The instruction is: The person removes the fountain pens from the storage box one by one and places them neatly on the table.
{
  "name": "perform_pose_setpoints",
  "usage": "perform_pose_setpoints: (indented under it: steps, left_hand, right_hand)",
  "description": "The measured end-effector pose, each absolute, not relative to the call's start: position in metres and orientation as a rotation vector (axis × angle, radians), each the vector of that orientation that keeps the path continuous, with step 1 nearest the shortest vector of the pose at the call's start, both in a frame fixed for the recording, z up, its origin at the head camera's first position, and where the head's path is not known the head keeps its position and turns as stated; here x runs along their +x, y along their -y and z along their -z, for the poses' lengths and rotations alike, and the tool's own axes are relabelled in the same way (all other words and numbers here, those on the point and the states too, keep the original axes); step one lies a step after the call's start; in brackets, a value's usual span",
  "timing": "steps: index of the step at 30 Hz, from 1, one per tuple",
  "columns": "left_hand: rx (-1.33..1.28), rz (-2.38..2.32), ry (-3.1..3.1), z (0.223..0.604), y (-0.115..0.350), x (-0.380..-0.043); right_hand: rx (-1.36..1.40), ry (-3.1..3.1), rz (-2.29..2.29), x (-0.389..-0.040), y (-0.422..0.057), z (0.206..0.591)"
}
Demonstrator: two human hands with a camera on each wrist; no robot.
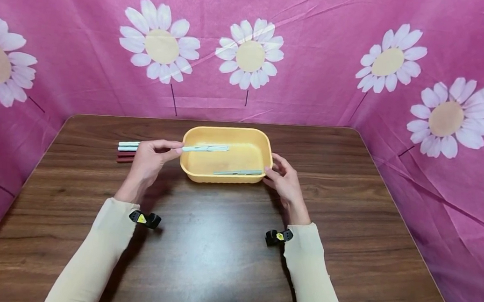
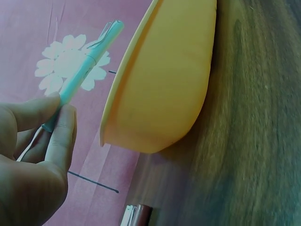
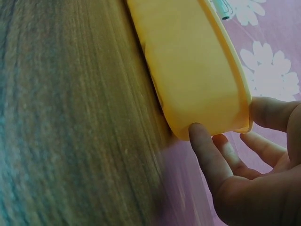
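My left hand (image 1: 148,161) pinches a pale mint pen (image 1: 202,148) near one end, thumb against fingers, and the pen reaches over the left rim of a yellow plastic box (image 1: 224,179). In the left wrist view the same pen (image 2: 89,62) slants upward with its metal clip at the far end. Inside the box, along the near wall, lies a light green pen (image 1: 240,172). My right hand (image 1: 285,180) grips the box's near right corner; the right wrist view has the thumb at the rim and the fingers on the outer wall (image 3: 197,70).
Left of the box, partly behind my left hand, lie pale pens (image 1: 128,144) and dark red pens (image 1: 124,159) side by side. The brown wooden table (image 1: 205,260) ends at a pink cloth (image 1: 306,80) with daisies.
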State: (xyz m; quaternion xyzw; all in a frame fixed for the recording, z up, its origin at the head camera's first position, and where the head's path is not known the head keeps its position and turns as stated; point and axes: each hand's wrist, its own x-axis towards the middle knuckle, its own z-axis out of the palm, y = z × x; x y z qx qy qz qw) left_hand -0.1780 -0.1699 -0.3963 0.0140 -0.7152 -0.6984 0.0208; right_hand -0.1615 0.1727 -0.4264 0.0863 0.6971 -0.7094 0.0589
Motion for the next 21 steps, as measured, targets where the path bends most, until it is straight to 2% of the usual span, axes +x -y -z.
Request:
perform_pose_setpoints:
  steps: [21]
  left_hand:
    - [-0.049,2.327,1.967,0.401,0.202,-0.169]
  right_hand:
    - [0.252,-2.111,2.149,-0.162,-0.173,0.426]
